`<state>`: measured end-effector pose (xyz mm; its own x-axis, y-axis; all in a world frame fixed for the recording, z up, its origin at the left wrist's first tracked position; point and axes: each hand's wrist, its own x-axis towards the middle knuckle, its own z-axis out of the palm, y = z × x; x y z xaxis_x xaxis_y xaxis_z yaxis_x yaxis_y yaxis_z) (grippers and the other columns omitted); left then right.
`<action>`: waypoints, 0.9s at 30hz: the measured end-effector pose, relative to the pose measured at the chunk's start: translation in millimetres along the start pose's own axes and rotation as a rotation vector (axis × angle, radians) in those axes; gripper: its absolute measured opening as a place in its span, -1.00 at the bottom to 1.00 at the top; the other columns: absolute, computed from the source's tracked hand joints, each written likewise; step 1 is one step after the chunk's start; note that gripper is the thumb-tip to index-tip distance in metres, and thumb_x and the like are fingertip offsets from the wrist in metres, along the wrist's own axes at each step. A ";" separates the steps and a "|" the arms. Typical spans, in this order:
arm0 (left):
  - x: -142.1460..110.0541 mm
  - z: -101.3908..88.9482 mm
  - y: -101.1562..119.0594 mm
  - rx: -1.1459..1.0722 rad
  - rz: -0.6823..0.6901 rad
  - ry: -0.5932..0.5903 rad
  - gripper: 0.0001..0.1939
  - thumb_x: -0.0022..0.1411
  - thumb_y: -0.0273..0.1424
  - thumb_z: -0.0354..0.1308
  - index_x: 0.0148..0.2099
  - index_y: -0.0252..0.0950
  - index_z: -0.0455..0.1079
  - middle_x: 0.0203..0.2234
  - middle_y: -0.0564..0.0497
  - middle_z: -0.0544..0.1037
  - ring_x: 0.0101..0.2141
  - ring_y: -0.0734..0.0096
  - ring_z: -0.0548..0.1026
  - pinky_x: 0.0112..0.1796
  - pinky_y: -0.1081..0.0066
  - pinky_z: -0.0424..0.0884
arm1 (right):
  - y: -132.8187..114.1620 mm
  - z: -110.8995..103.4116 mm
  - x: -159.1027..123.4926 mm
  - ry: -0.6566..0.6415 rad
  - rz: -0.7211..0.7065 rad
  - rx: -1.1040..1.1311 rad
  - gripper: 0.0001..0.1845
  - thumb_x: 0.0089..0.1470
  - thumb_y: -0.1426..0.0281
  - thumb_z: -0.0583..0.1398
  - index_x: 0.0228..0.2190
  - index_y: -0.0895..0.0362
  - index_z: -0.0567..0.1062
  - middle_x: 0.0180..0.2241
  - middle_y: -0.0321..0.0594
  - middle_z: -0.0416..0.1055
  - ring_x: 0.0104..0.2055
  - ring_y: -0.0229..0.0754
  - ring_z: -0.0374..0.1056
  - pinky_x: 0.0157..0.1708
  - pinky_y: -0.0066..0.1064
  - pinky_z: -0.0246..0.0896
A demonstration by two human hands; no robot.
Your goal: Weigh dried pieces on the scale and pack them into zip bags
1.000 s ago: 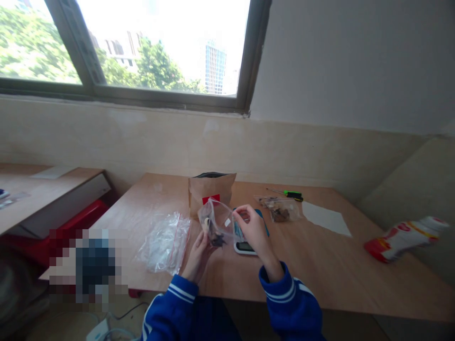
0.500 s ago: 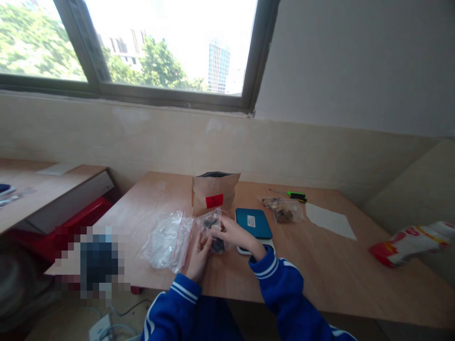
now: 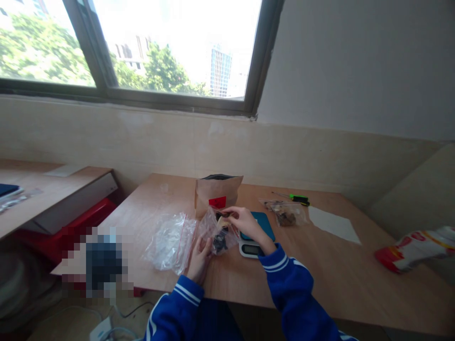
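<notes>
My left hand (image 3: 199,260) grips the lower left side of a clear plastic bag (image 3: 208,229) that holds dark pieces (image 3: 220,241). At the bag's upper right, my right hand (image 3: 245,222) has its fingers pinched together over a small dark and pale bit. Whether that bit is a loose piece or part of the bag's contents, I cannot tell. Just behind the bag stands a brown paper pouch (image 3: 202,192) with a red label, its top open. Partly under my right wrist lies a small scale (image 3: 250,250) with a blue-green platform and a grey display.
A pile of clear zip bags (image 3: 167,244) lies left of my hands. Farther right are bags of brown pieces (image 3: 286,217), a green-and-black screwdriver (image 3: 298,197) and a white paper sheet (image 3: 334,225). A red-and-white bottle (image 3: 414,248) lies near the right edge.
My right hand has lifted and shifted to the bag's upper right, uncovering the dark pieces and the scale's display. My left hand stays by the bag. The view has shifted slightly.
</notes>
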<state>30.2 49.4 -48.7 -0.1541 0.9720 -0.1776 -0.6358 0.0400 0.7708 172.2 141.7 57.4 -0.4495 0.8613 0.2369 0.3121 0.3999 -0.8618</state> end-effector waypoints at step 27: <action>4.2 -7.3 -4.3 -0.023 -0.004 -0.030 -0.49 0.11 -0.23 0.25 0.13 -0.11 0.32 -0.02 -0.11 0.51 -0.03 0.15 0.50 -0.03 0.21 0.42 | -36.8 -34.2 79.8 0.132 -0.609 -0.452 -0.58 0.08 0.59 0.04 -0.04 0.09 0.42 -0.01 -0.11 0.40 0.06 -0.11 0.29 0.11 -0.18 0.15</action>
<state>26.8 51.7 -57.2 -0.1288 0.9784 -0.1616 -0.6535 0.0388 0.7559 153.5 206.5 123.4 -0.5569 0.4670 0.6869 0.3658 0.8804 -0.3019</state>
